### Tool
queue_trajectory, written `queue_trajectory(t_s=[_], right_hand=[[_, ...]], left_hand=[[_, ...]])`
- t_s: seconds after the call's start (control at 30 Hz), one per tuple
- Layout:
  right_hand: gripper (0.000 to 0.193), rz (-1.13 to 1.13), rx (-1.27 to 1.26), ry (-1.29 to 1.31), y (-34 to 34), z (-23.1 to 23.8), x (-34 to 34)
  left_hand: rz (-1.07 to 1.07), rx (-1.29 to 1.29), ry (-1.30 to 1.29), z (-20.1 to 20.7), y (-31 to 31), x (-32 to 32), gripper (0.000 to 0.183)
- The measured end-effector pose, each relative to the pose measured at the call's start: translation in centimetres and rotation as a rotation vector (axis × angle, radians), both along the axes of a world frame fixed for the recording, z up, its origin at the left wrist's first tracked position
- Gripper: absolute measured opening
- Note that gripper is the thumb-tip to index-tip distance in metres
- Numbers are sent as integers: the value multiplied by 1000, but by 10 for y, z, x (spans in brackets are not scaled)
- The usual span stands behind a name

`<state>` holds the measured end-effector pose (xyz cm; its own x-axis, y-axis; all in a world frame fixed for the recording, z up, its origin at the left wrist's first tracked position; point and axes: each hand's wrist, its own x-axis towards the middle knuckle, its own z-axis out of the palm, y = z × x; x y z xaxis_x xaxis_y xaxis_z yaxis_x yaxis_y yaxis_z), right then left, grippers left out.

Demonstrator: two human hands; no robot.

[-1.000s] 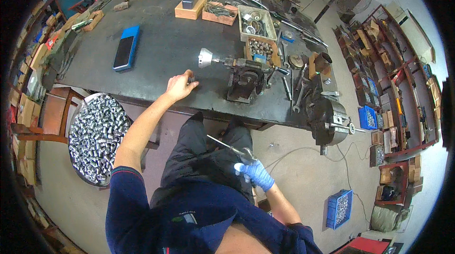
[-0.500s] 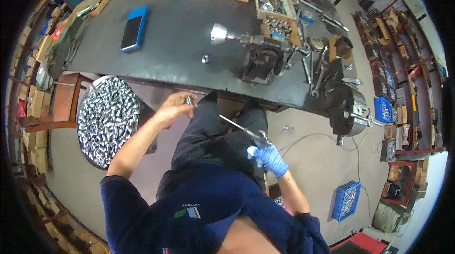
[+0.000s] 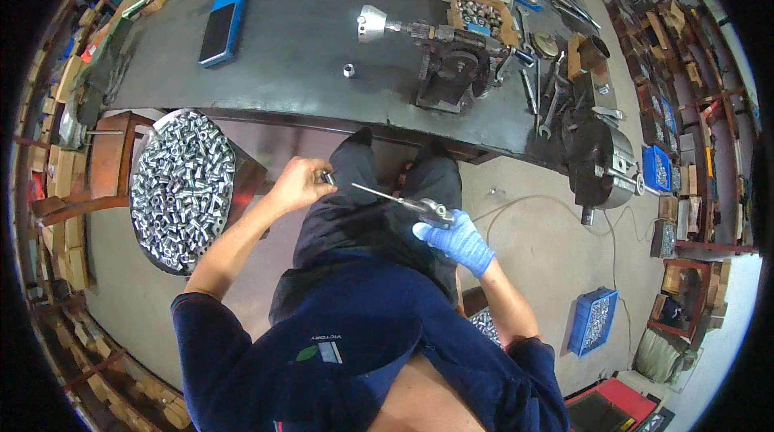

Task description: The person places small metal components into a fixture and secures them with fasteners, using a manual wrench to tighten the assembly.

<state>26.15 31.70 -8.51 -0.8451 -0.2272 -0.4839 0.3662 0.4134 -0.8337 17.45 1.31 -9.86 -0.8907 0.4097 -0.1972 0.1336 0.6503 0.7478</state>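
Bare, my left hand [image 3: 300,183] pinches a small shiny metal sleeve [image 3: 328,178] between thumb and fingertips, over my left thigh. My right hand [image 3: 463,245], in a blue glove, grips an air blow gun [image 3: 422,208]. Its long thin nozzle [image 3: 375,192] points left toward the sleeve, with a short gap between tip and sleeve. Left of my left hand, a large rounded tray [image 3: 231,210] is heaped with similar metal sleeves [image 3: 181,190]. A single metal piece [image 3: 348,70] stands on the dark workbench [image 3: 282,81] ahead.
A hand-cranked bench device [image 3: 451,69] and a chuck-like machine [image 3: 601,162] stand at the bench's right side. Wrenches [image 3: 553,101] and parts boxes lie behind. A blue-cased phone [image 3: 221,27] rests at left. A blue crate [image 3: 592,321] of parts and a hose [image 3: 524,200] are on the right floor.
The blow gun's nozzle has come left and slightly up, closer to the sleeve in my left hand. The bench appears higher in the picture as the view tilts.
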Motion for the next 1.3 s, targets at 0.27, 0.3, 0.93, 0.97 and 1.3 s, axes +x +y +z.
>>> queue_trajectory(t_s=[0.27, 0.3, 0.93, 0.97, 1.3], right_hand=[[40, 78, 27, 19, -10, 3, -11], [40, 57, -7, -2, -6, 2, -11], [41, 139, 152, -21, -6, 14, -16], [41, 151, 170, -24, -7, 12, -17], [36, 68, 85, -191, 3, 11, -17]], left_hand=[[-62, 202, -181, -15, 2, 5, 26], [-2, 287, -322, -20, -2, 5, 26], [-372, 64, 53, -17, -7, 2, 37], [-388, 64, 53, -15, -5, 4, 36], [-307, 99, -44, -9, -9, 5, 29]])
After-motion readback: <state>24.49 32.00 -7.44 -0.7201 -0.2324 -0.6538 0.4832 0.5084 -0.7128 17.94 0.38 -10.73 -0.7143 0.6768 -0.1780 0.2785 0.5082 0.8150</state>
